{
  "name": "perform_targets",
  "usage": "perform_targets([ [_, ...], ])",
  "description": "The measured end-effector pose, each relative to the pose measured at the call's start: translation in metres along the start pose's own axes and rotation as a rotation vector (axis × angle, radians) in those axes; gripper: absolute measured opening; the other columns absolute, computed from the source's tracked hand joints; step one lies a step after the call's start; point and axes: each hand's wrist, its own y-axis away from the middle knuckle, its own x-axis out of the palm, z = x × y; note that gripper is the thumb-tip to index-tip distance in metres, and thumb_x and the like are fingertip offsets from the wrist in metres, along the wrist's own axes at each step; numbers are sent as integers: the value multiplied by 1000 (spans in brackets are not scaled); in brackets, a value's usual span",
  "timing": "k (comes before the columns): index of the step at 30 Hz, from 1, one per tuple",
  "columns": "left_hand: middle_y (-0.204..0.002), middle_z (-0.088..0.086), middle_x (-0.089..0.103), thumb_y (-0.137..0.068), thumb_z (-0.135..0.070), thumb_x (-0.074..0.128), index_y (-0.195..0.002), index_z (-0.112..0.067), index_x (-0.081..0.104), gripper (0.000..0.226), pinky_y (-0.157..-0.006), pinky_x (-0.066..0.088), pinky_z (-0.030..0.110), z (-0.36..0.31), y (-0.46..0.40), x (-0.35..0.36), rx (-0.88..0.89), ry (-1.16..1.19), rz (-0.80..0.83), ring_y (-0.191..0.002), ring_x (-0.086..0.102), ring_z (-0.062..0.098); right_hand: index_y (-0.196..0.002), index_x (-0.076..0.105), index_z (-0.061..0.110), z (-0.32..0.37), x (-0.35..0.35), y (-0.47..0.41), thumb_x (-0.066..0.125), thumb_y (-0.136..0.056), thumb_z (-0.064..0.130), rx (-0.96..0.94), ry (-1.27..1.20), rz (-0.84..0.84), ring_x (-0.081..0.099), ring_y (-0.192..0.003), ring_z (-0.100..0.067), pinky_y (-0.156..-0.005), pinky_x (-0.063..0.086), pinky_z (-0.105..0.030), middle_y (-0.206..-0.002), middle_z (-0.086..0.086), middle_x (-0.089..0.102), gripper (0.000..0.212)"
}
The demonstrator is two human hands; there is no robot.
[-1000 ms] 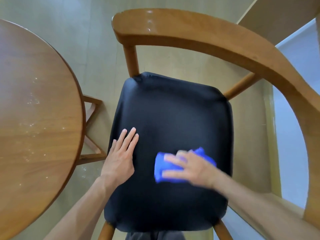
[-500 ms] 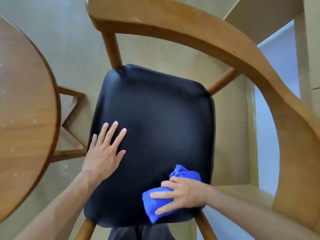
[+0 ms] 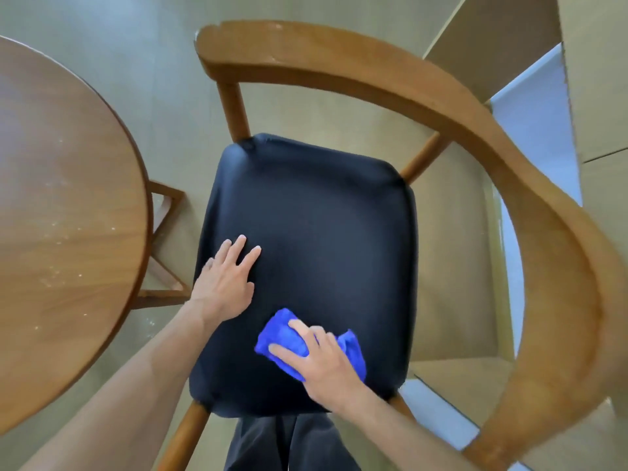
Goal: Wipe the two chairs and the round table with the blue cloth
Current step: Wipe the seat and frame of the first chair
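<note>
We see our left hand lying flat, palm down, fingers straight and slightly spread, on the left side of the black padded seat of the curved wooden armchair, forearm reaching in from the lower left. Our right hand presses the bunched bright blue cloth against the seat's near part, fingers extended over it, wrist angled in from the lower right. The round brown wooden table, speckled with pale crumbs, stands just left of the chair.
</note>
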Motion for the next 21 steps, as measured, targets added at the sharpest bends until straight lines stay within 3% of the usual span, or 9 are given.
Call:
perform_targets([
  [2, -160, 4, 6, -97, -27, 46, -152, -21, 14, 64, -114, 26, 39, -12, 17, -18, -32, 92, 38, -146, 4, 25, -138, 41, 42, 15, -16, 19, 55, -84, 6, 127, -237, 118, 47, -112, -23, -92, 45, -31, -149, 2, 20, 67],
  [4, -152, 7, 26, -97, -25, 45, -148, -17, 26, 55, -109, 32, 40, -29, 37, -38, -98, 228, 10, -140, 20, 28, -139, 40, 43, 25, -52, 25, 48, -97, 13, 335, -536, 170, 42, -119, -8, -101, 36, -20, -148, 11, 18, 53],
  [6, -131, 6, 50, -97, -26, 45, -137, -15, 41, 42, -100, 40, 38, -47, 62, -65, -152, 414, -43, -126, 40, 27, -130, 42, 51, 33, -98, 26, 52, -95, 12, 465, -706, -59, 41, -114, 7, -102, 34, -14, -142, 13, 26, 53],
  [8, -103, -1, 64, -96, -27, 46, -116, -17, 54, 23, -82, 44, 27, -66, 94, -95, -161, 639, -111, -105, 55, 19, -120, 43, 52, 43, -151, 28, 57, -89, 3, 501, -805, -277, 40, -118, 12, -99, 31, -6, -135, 12, 35, 60],
  [10, -89, -7, 66, -95, -26, 49, -97, -19, 59, 12, -67, 41, 16, -88, 133, -128, -115, 825, -180, -88, 59, 13, -120, 47, 45, 57, -203, 36, 60, -83, -4, 497, -860, -414, 42, -122, 6, -100, 31, -6, -133, 10, 42, 62],
  [14, -86, -11, 67, -93, -25, 55, -89, -26, 62, 8, -65, 42, 9, -124, 204, -191, 62, 1035, -307, -81, 60, -2, -126, 48, 35, 87, -291, 57, 65, -80, 6, 417, -941, -560, 54, -118, -14, -99, 45, -27, -130, 12, 51, 57],
  [18, -87, -11, 65, -90, -23, 61, -96, -32, 59, 11, -73, 51, 18, -146, 259, -242, 249, 1043, -438, -83, 61, -1, -126, 47, 26, 121, -357, 86, 68, -87, 4, 292, -1071, -645, 61, -109, -9, -86, 51, -19, -116, 19, 60, 50],
  [21, -82, -10, 61, -86, -22, 66, -100, -32, 58, 19, -73, 54, 25, -162, 297, -262, 363, 946, -537, -79, 61, 9, -123, 48, 24, 140, -385, 109, 70, -84, 11, 230, -1149, -652, 63, -106, -8, -83, 51, -17, -115, 10, 63, 46],
])
